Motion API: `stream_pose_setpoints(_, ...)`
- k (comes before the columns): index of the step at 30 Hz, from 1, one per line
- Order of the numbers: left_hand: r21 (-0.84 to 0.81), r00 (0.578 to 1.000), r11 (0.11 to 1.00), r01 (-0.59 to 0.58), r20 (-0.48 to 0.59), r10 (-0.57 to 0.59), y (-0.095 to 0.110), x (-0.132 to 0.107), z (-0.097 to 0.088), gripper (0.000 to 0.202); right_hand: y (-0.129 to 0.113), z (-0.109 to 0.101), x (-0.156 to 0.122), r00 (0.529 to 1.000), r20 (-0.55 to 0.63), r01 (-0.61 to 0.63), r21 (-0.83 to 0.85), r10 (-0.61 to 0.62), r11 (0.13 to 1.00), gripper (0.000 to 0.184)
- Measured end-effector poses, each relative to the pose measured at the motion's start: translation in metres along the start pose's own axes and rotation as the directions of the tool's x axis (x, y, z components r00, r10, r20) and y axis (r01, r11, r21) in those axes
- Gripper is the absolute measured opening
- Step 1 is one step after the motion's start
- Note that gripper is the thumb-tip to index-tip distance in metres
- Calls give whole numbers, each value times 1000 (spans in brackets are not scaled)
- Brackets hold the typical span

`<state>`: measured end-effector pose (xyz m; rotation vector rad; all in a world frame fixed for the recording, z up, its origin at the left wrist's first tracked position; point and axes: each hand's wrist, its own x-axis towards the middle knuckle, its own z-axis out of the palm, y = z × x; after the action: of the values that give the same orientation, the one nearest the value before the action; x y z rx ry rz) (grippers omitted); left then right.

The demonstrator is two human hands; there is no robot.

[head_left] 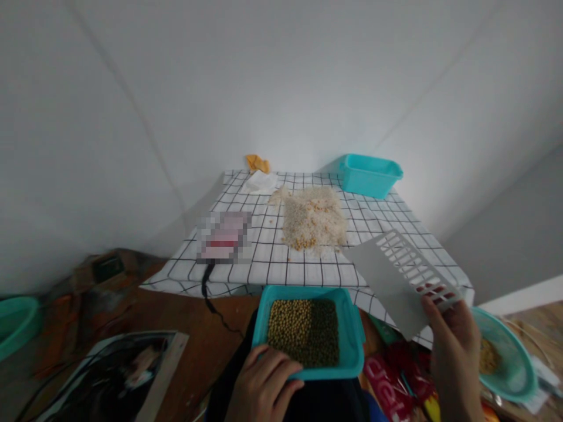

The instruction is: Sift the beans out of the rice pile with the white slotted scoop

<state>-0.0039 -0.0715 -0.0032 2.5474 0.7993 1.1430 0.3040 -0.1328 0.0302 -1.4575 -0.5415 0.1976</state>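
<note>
On my lap rests a turquoise tub (352, 328) with yellow soybeans (290, 322) on its left side and small dark green beans (325, 331) on its right. My left hand (266, 384) grips the tub's near rim at the left, fingers curled over the edge. A flat grey sheet with a grid of slots (387, 281) is in my right hand (453, 328), which pinches its slotted end. The sheet is tilted over the table's front right edge, apart from the tub. Rice-like grains with soybeans among them lie in a pile (314, 220) on the table.
A checked cloth covers the table (264, 266). At its back right stands another turquoise tub (372, 176); at the back left are white paper (260, 183) and an orange cloth (257, 163). A blurred pinkish item (225, 237) lies left. A round basin (510, 351) sits low right.
</note>
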Motion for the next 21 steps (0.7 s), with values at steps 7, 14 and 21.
stream_pose_setpoints(7, 43, 1000, 999, 12, 22, -12, 7, 4, -11, 37, -10, 7, -13, 999, 12, 35, -42, -34, 999, 33)
stream_pose_setpoints(14, 34, 1000, 999, -25, 19, 24, 5, 7, -6, 34, -24, 11, -1, 996, 4, 92, -73, -92, 993, 32)
stream_pose_setpoints(21, -11, 999, 1000, -3, 39, 4, -7, 6, -4, 28, -22, 21, 8, 996, 85, 23, -30, -20, 999, 31)
